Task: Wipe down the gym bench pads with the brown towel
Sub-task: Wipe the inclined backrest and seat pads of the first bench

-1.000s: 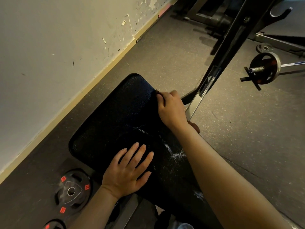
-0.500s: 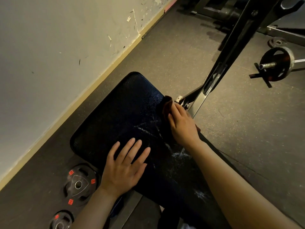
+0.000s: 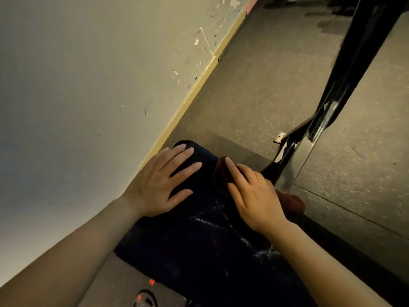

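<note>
The black bench pad (image 3: 205,242) runs from the lower middle up to its rounded far end, with white streaks on its surface. My left hand (image 3: 162,182) lies flat on the far left part of the pad, fingers spread and straight. My right hand (image 3: 252,196) presses the brown towel (image 3: 221,176) onto the pad's right side with straight fingers. The towel shows as a dark brown fold at my fingertips, and another brown piece (image 3: 292,202) sticks out by my wrist on the right.
A scuffed wall (image 3: 88,85) with a yellow skirting strip runs along the left. A black and silver metal frame post (image 3: 336,94) rises at the right of the pad. A weight plate with red marks (image 3: 143,300) lies on the rubber floor at the bottom.
My left hand has moved from the near part of the pad up to its far end. My right hand with the towel shifted slightly inward. The view has tilted, dropping the barbell from sight.
</note>
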The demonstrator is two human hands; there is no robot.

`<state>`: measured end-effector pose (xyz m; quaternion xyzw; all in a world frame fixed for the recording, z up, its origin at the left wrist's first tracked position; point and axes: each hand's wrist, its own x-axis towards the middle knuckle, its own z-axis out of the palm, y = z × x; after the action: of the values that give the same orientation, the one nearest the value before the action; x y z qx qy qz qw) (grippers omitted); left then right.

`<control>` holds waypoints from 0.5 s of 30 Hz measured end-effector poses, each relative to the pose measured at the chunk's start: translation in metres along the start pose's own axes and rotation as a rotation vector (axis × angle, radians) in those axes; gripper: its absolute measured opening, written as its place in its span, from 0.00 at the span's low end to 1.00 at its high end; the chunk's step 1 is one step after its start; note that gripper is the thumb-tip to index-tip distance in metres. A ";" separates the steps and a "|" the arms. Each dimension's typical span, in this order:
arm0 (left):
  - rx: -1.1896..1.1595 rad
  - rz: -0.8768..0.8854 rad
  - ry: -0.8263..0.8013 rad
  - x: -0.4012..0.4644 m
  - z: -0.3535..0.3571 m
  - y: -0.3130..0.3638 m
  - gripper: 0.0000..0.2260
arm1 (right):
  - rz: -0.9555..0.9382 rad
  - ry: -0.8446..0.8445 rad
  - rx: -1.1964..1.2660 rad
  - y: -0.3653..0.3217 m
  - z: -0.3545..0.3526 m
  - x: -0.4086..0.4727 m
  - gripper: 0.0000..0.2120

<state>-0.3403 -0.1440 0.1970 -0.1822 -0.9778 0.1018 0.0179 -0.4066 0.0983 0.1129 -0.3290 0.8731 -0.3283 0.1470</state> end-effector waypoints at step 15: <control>-0.125 0.024 0.039 0.002 -0.002 -0.003 0.18 | 0.023 0.146 0.105 -0.050 0.008 0.060 0.25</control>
<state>-0.3432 -0.1456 0.1993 -0.1967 -0.9795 0.0371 0.0245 -0.4236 0.0260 0.1380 -0.2862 0.8668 -0.3949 0.1037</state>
